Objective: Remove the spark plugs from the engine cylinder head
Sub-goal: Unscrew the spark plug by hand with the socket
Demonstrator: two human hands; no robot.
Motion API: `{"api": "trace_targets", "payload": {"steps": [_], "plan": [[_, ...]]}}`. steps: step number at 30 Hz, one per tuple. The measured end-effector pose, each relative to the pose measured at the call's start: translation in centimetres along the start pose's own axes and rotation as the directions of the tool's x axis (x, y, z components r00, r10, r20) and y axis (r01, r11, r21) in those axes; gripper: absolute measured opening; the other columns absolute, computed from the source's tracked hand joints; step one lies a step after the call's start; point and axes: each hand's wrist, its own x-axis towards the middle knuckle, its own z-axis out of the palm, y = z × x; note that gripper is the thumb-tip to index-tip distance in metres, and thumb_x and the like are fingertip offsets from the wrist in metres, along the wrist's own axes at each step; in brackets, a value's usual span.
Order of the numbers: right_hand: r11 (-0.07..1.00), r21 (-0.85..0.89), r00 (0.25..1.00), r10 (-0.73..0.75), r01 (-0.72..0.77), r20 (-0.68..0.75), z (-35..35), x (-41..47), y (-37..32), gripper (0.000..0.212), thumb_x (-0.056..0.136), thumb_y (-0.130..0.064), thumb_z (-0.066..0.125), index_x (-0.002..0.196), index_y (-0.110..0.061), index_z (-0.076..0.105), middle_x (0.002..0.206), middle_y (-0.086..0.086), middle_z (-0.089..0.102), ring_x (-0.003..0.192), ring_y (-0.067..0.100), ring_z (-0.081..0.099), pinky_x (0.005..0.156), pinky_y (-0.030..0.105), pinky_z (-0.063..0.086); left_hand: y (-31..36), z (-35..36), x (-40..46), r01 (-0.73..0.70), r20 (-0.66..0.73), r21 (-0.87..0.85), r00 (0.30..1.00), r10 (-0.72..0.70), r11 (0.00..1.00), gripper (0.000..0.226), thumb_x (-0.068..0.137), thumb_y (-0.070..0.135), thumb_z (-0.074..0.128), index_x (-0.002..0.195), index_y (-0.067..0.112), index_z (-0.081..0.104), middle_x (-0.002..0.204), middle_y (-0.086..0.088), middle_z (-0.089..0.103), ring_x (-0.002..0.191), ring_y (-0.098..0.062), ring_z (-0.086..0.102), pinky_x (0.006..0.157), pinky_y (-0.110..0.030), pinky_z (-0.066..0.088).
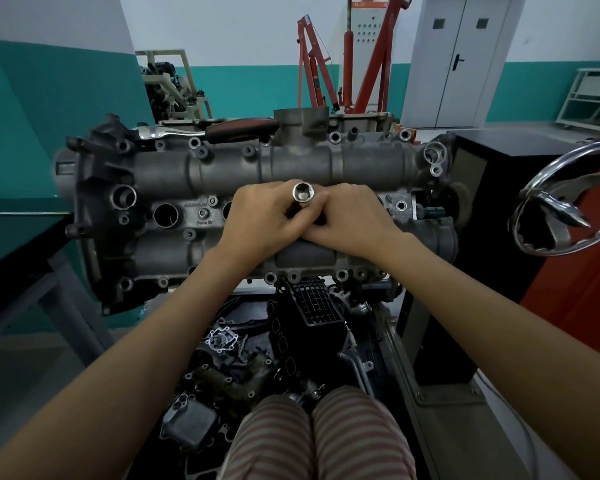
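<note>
Hands: left hand (262, 216) and right hand (352, 218) both curled round socket (303, 195) (open end up).
Place: mid cylinder head (174, 174).
Ratchet (208, 130): lying untouched behind.

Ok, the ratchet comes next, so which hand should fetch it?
Probably the left hand: the ratchet lies on the far edge of the cylinder head, toward its side. The right hand can keep its hold on the socket.

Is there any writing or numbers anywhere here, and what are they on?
"Fera 10", roughly, cast into the grey metal cylinder head; blurred, so uncertain.
A cast part number above it: too blurred to read.
A label atop the pale control cabinet behind the red crane: unreadable.
</note>
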Motion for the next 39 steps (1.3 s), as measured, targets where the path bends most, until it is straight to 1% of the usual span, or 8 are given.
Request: {"api": "trace_targets", "payload": {"steps": [4,9,13,18,22,28,34,39], "plan": [[0.998,0.063,0.999,0.029,-0.03,0.025,-0.3,-0.1,0.03,0.04,0.08,-0.049,0.046,0.08,-0.017,0.069,0.067,0.004,0.066,0.068,0.024,0.061,0.055,0.028,0.034,-0.09,-0.05,0.06,-0.006,0.002,-0.055,1.0,0.006,0.998,0.036,0.085,0.032,0.058,0.061,0.025,0.032,0.051,0.011,0.035,0.044,-0.009,0.033,0.05,-0.022,0.027],[1.0,-0.021,1.0,-0.016,0.017,0.014,0.03,0.03,0.08,0.038,0.087,-0.043,0.044,0.083,-0.009,0.061,0.078,0.01,0.066,0.072,0.031,0.06,0.056,0.029,0.03,0.06,-0.16,-0.03,-0.01,0.036,-0.058,0.999,0.012,0.998,0.028,0.086,0.03,0.049,0.066,0.019,0.033,0.054,0.008,0.037,0.046,-0.014,0.036,0.047,-0.025,0.028],[0.999,-0.004,0.999,-0.038,0.038,0.01,0.14,-0.02,0.09,0.038,0.084,-0.042,0.048,0.101,-0.009,0.056,0.087,0.004,0.067,0.079,0.027,0.061,0.057,0.029,0.03,0.2,-0.19,-0.08,-0.011,0.021,-0.069,1.0,0.013,0.998,0.021,0.084,0.026,0.047,0.069,0.019,0.034,0.061,0.01,0.036,0.053,-0.007,0.031,0.049,-0.023,0.027],[0.999,-0.037,1.0,-0.022,0.021,-0.016,-0.07,-0.11,-0.07,0.057,0.076,-0.06,0.028,0.089,-0.017,0.062,0.074,0.001,0.067,0.071,0.021,0.062,0.055,0.026,0.03,-0.24,0.19,-0.1,-0.016,-0.044,-0.004,0.999,0.016,1.0,0.037,0.086,0.027,0.055,0.06,0.001,0.057,0.054,-0.004,0.051,0.05,-0.012,0.044,0.048,-0.021,0.032],[0.999,-0.029,1.0,-0.02,0.02,-0.005,-0.1,-0.17,0.15,0.034,0.088,-0.041,0.048,0.086,-0.013,0.067,0.073,0.01,0.067,0.072,0.031,0.061,0.056,0.028,0.026,-0.4,0.32,-0.12,-0.02,-0.049,-0.007,0.999,0.02,1.0,0.04,0.085,0.029,0.058,0.057,0.001,0.057,0.051,-0.008,0.053,0.044,-0.019,0.047,0.045,-0.025,0.035],[0.998,-0.025,0.999,-0.05,0.049,-0.008,0.13,-0.14,-0.05,0.036,0.085,-0.04,0.05,0.101,-0.008,0.055,0.087,0.005,0.067,0.078,0.029,0.062,0.057,0.029,0.03,0.21,-0.06,0.02,-0.02,-0.002,-0.038,1.0,0.019,0.999,0.023,0.085,0.025,0.05,0.068,0.019,0.035,0.062,0.007,0.036,0.052,-0.013,0.035,0.05,-0.025,0.029],[1.0,-0.013,1.0,-0.006,0.006,-0.002,-0.03,-0.17,0.01,0.037,0.082,-0.049,0.047,0.084,-0.016,0.065,0.07,0.003,0.066,0.069,0.025,0.062,0.056,0.027,0.03,-0.04,0.12,-0.14,0.003,-0.021,0.04,1.0,-0.002,0.999,0.039,0.086,0.028,0.056,0.057,0.002,0.057,0.051,-0.007,0.054,0.044,-0.022,0.05,0.045,-0.025,0.036],[1.0,-0.02,1.0,0.015,-0.015,0.01,0.05,-0.1,0.17,0.031,0.086,-0.039,0.049,0.082,-0.015,0.067,0.074,0.008,0.067,0.073,0.03,0.061,0.057,0.027,0.028,-0.27,0.27,-0.1,-0.014,-0.037,0.039,0.999,0.016,0.999,0.042,0.085,0.031,0.058,0.052,0.005,0.053,0.048,-0.003,0.049,0.044,-0.014,0.039,0.046,-0.022,0.03]]}}
